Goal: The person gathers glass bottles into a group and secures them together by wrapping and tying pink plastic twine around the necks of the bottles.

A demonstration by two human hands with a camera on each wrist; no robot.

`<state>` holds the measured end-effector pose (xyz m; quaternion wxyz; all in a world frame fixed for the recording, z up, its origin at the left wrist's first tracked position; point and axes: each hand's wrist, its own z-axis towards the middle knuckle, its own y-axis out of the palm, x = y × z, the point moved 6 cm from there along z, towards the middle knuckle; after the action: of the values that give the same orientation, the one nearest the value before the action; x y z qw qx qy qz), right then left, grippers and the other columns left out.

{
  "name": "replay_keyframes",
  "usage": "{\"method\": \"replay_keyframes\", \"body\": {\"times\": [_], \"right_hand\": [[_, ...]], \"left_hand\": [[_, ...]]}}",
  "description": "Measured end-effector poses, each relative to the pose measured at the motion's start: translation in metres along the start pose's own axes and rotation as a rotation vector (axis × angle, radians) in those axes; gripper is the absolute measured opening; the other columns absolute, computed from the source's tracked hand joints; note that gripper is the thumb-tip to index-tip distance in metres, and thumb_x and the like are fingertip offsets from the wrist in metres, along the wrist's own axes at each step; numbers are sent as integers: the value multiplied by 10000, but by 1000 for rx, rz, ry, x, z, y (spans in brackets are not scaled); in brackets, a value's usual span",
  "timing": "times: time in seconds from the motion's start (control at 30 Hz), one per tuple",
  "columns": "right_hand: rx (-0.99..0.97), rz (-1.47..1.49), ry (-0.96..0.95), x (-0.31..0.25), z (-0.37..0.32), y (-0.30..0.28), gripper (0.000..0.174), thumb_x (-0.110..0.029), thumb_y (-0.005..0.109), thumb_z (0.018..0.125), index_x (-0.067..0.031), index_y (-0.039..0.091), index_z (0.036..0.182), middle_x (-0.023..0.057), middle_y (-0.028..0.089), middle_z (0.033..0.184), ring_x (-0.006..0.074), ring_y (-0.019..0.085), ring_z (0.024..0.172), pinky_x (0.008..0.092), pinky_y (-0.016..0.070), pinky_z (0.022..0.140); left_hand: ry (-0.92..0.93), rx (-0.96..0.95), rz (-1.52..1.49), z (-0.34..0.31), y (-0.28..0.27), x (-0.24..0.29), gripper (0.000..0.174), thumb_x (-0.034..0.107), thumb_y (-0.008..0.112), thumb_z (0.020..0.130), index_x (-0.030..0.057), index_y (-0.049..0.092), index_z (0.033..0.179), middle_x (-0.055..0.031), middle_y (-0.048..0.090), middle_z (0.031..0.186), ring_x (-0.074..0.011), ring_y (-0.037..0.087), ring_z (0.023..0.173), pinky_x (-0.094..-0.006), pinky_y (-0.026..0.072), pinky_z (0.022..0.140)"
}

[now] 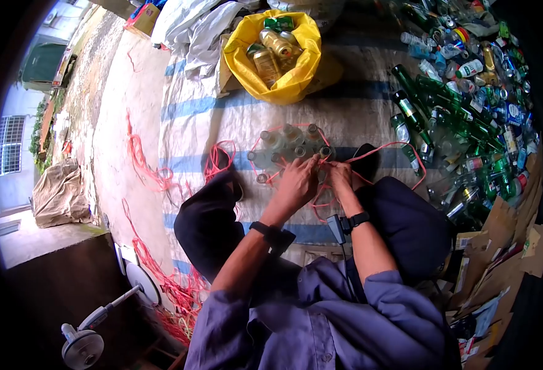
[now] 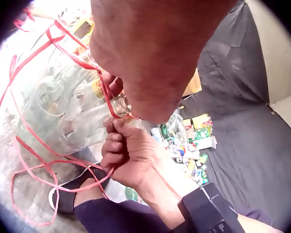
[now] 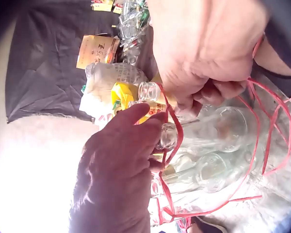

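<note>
Several clear glass bottles (image 1: pixel 293 137) stand upright in a tight cluster between the person's feet, with pink plastic string (image 3: pixel 178 138) looped around their necks. The left hand (image 1: pixel 296 184) is at the near side of the cluster, its fingers bent at a bottle neck (image 3: pixel 168 135) and the string there. Close beside it, the right hand (image 1: pixel 341 179) pinches the string between thumb and fingers, its other fingers curled, as the left wrist view shows. A loose length of string trails from the hands to the right. Part of the left hand's grip is hidden behind its own palm.
A yellow bag (image 1: pixel 240 58) of cans stands beyond the bottles on a striped sheet (image 1: pixel 191 111). Green bottles (image 1: pixel 410 111) and mixed containers pile up at the right, above flattened cardboard (image 1: pixel 499 225). Loose pink string (image 1: pixel 145 163) lies at the left, near a white fan (image 1: pixel 83 348).
</note>
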<state>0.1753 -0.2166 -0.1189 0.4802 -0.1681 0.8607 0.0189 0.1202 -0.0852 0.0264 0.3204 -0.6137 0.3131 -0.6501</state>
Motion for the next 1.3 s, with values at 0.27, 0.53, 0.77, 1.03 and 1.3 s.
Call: {"method": "replay_keyframes", "body": {"times": [0.27, 0.53, 0.77, 1.03, 1.3], "right_hand": [[-54, -497, -404, 72, 61, 40, 410, -431, 648, 870, -36, 699, 772, 210, 675, 755, 330, 674, 682, 433, 478, 592], [-144, 65, 100, 17, 10, 18, 371, -417, 763, 788, -55, 692, 824, -31, 566, 688, 99, 474, 575, 316, 375, 488], [-198, 221, 218, 6, 0, 16, 305, -350, 792, 786, -112, 605, 748, -61, 442, 593, 53, 409, 453, 236, 274, 409], [-187, 166, 181, -1, 0, 15, 313, -367, 767, 825, -106, 613, 747, -50, 472, 597, 66, 425, 453, 239, 281, 402], [-222, 195, 44, -23, -12, 15, 228, -280, 665, 858, -86, 627, 744, -35, 507, 622, 67, 432, 483, 240, 309, 444]], "left_hand": [[23, -167, 32, 12, 7, -2, 662, 47, 560, 764, -66, 378, 1389, -156, 650, 1152, -327, 566, 923, -397, 449, 868], [71, -174, 253, 12, 0, 2, 661, 174, 562, 842, -43, 341, 1426, -114, 634, 1092, -278, 571, 955, -464, 392, 822], [116, -224, 399, 21, -22, 19, 581, 219, 621, 810, 24, 491, 1340, -127, 651, 1116, -264, 563, 1040, -437, 404, 836], [85, -291, 334, 39, -47, 3, 310, 80, 535, 779, 74, 623, 1076, -137, 683, 945, -308, 639, 975, -450, 439, 829], [26, -76, 172, 45, -52, -24, 198, 37, 460, 831, 23, 601, 970, -198, 646, 888, -385, 626, 874, -483, 464, 797]]}}
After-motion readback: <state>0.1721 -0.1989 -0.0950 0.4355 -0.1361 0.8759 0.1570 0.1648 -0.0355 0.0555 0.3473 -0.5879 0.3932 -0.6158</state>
